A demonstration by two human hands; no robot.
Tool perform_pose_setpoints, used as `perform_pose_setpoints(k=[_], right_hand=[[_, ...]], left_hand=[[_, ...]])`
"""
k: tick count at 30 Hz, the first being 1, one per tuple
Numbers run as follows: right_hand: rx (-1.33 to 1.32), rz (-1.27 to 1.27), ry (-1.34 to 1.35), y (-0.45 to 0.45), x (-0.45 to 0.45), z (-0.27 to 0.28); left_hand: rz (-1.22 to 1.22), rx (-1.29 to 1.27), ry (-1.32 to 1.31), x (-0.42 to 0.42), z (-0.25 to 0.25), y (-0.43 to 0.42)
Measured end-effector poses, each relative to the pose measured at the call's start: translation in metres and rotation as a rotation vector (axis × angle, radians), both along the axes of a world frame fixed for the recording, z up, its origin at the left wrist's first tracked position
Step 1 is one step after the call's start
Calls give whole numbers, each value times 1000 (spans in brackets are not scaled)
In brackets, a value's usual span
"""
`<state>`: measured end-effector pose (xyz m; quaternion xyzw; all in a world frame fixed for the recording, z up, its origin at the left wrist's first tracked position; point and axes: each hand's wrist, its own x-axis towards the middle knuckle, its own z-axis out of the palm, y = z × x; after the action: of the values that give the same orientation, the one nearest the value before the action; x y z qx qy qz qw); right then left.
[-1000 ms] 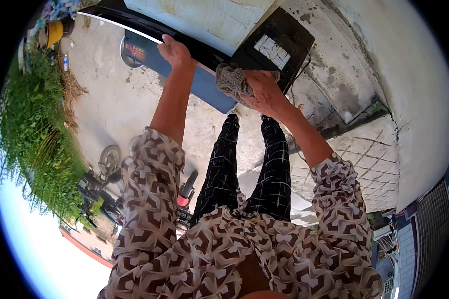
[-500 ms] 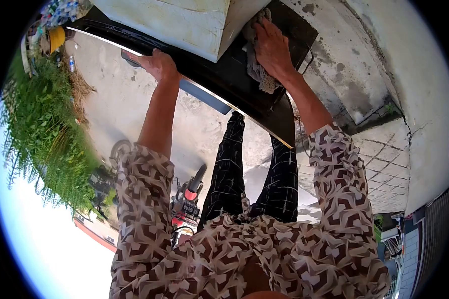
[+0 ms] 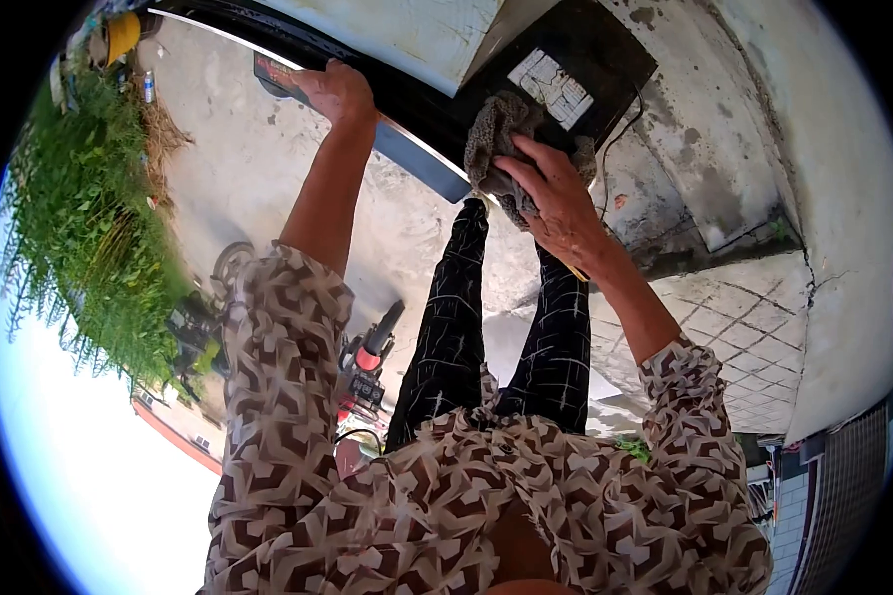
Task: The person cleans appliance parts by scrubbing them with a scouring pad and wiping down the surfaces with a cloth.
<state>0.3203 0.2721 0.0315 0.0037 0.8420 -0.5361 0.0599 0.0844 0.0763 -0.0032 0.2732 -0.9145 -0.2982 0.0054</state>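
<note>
A black panel (image 3: 407, 99) with a pale front edge lies ahead of me, under a whitish box (image 3: 407, 30). My left hand (image 3: 339, 91) grips the panel's front edge, left of centre. A bunched grey-brown cloth (image 3: 496, 144) is in my right hand (image 3: 556, 193), pressed at the panel's near edge, on the right. Just beyond the cloth, a white label (image 3: 551, 87) shows on the black surface. Part of the cloth under my fingers is hidden.
Below the panel's edge is a blue-grey board (image 3: 417, 164). A dark cable (image 3: 620, 134) hangs on the right. A red and black vehicle (image 3: 367, 362) stands beyond my left arm. Green plants (image 3: 99, 228) line the left side, and a pale wall (image 3: 853, 198) rises at right.
My right hand has drawn the cloth back from the far part of the panel to its near edge, uncovering the white label. My left hand has shifted slightly up and right in view, still on the edge.
</note>
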Motion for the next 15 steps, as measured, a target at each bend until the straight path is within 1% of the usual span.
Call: perform_pose_setpoints(k=[2, 5, 6, 9, 10, 12, 13, 14, 15], right_hand=[[59, 67, 74, -2, -2, -4], [123, 128, 217, -17, -49, -19], [106, 135, 255, -20, -65, -18], [134, 141, 258, -17, -59, -16], [135, 178, 222, -2, -51, -14], [220, 139, 168, 32, -25, -40], [152, -3, 142, 49, -14, -59], [276, -112, 97, 57, -10, -67], [285, -264, 125, 57, -9, -87]], left_hand=[[20, 22, 6, 3, 3, 3], [8, 30, 2, 1, 6, 7], [2, 25, -3, 2, 6, 5], [-13, 125, 7, 2, 13, 7], [-28, 109, -42, 3, 15, 8], [-41, 38, -29, 4, 20, 16], [-43, 0, -25, 5, 22, 17], [-39, 17, -36, 9, 24, 15], [-40, 40, -48, 12, 26, 17]])
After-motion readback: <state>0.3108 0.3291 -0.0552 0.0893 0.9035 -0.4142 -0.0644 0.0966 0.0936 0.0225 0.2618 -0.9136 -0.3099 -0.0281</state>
